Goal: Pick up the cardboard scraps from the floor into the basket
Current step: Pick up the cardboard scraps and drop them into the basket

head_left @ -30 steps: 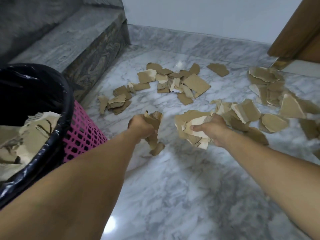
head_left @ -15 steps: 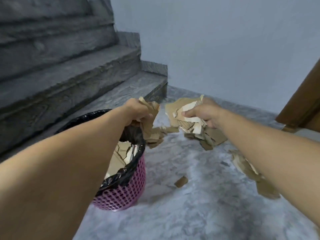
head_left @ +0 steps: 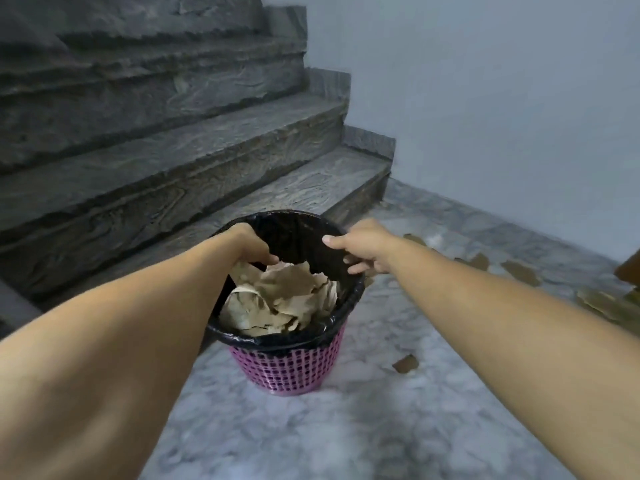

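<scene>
Your left hand [head_left: 250, 247]: bare, no glove, ring or watch.
Your right hand [head_left: 360, 250]: bare too.
Your forearms: sleeveless throughout the view.

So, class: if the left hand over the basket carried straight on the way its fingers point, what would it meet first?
Probably the cardboard scraps piled in the basket: the left hand points down into its opening, though depth is hard to judge.

Two bare forearms, extended forward and converging; left hand [head_left: 250, 247] palm down, fingers curled downward; right hand [head_left: 360, 245] fingers loosely spread, empty, thumb extended leftward.
</scene>
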### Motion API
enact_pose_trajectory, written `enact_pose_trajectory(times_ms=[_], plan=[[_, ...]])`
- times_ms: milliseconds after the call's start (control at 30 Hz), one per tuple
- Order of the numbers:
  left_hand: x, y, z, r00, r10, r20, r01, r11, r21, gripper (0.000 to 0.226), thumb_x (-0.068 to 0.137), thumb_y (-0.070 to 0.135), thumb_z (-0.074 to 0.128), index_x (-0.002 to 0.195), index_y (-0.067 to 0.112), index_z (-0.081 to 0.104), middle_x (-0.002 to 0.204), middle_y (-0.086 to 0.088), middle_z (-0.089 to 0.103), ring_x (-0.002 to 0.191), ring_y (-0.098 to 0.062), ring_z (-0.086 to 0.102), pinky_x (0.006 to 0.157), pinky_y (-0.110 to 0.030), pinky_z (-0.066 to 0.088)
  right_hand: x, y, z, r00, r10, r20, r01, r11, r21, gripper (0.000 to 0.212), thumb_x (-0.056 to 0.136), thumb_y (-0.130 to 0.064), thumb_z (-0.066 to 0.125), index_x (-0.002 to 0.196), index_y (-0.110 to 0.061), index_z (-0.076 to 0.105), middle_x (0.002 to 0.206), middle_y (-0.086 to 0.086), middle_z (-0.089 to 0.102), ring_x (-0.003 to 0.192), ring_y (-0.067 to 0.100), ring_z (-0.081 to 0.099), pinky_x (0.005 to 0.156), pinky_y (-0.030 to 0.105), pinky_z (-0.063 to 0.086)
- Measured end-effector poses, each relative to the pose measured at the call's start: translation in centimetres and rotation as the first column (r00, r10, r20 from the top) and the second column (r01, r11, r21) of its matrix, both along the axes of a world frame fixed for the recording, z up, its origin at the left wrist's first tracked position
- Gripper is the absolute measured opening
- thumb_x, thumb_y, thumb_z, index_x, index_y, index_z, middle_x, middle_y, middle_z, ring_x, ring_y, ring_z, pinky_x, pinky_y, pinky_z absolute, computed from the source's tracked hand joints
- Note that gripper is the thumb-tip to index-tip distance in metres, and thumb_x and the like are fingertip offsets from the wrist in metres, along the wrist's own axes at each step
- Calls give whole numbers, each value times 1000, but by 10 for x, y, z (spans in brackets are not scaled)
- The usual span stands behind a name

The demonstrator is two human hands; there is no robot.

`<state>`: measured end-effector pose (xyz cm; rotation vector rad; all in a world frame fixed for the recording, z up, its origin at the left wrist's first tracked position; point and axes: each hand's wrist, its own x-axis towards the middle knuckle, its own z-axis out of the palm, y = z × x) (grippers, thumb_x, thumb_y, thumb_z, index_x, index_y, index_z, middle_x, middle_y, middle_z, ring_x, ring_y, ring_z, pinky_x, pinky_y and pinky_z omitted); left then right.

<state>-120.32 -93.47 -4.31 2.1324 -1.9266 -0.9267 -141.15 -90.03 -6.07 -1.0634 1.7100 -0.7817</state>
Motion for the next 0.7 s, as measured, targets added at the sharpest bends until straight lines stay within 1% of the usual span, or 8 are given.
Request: enact_pose_trajectory(times_ms=[133, 167, 233, 300, 367, 500, 600, 700], plan=[[-13, -4, -1, 997, -69, 15, 70, 994, -84, 24, 77, 22, 78, 77, 6, 60, 70, -7, 60, 64, -22, 60, 41, -25, 44, -29, 5, 6, 994, -30, -108, 32, 999, 18, 26, 86, -22, 73, 104, -7, 62, 96, 7, 65, 76, 17, 65, 70, 36, 60], [-19, -4, 0, 996, -85, 11, 86, 989, -122, 23, 77, 21, 77, 70, 8, 59, 66, -7, 60, 60, -22, 61, 39, -25, 42, -40, 7, 10, 990, -46, -136, 49, 999, 14, 23, 87, -20, 72, 103, -7, 63, 93, 8, 66, 75, 17, 66, 71, 36, 60], [-38, -5, 1, 988, -155, 13, 155, 971, -183, 21, 77, 24, 75, 73, 8, 64, 74, -10, 66, 73, -26, 66, 51, -28, 46, -63, 9, 14, 980, -77, -183, 83, 996, 25, 25, 87, -17, 71, 107, -5, 65, 86, 9, 66, 71, 15, 67, 70, 34, 61], [-61, -7, -1, 975, -220, -30, 209, 954, -216, 27, 79, 28, 75, 94, 6, 69, 93, -14, 68, 91, -29, 66, 65, -29, 48, -85, 15, 16, 975, -81, -207, 94, 994, 52, 17, 88, -15, 70, 99, -3, 64, 79, 13, 62, 64, 17, 62, 59, 28, 58], [-90, -7, -3, 952, -298, -74, 273, 933, -235, 28, 80, 26, 74, 102, 9, 69, 97, -13, 65, 90, -28, 61, 70, -29, 46, -109, 22, 14, 972, -80, -219, 98, 993, 68, 9, 89, -11, 67, 88, -5, 60, 74, 17, 55, 54, 18, 53, 47, 24, 48], [-152, -5, -19, 893, -445, -67, 416, 872, -257, 18, 77, 20, 73, 93, 17, 64, 87, -8, 58, 81, -23, 52, 70, -31, 44, -157, 35, -2, 943, -152, -295, 186, 978, 90, 14, 90, -16, 68, 100, -7, 63, 82, 11, 62, 68, 16, 61, 62, 31, 58], [-204, 2, -49, 854, -521, 8, 511, 834, -211, 30, 81, 19, 71, 107, 5, 66, 102, -13, 67, 91, -26, 60, 75, -35, 51, -193, 39, -28, 943, -172, -286, 217, 967, 133, 9, 89, -14, 69, 88, -8, 61, 78, 11, 58, 67, 16, 55, 53, 26, 54], [-248, 13, -95, 795, -602, 73, 606, 793, -64, 39, 80, 23, 75, 113, 6, 63, 110, -11, 65, 96, -26, 62, 80, -33, 54, -223, 41, -63, 945, -159, -284, 218, 957, 189, 8, 90, -11, 64, 83, -9, 60, 71, 11, 54, 60, 17, 51, 57, 27, 50]])
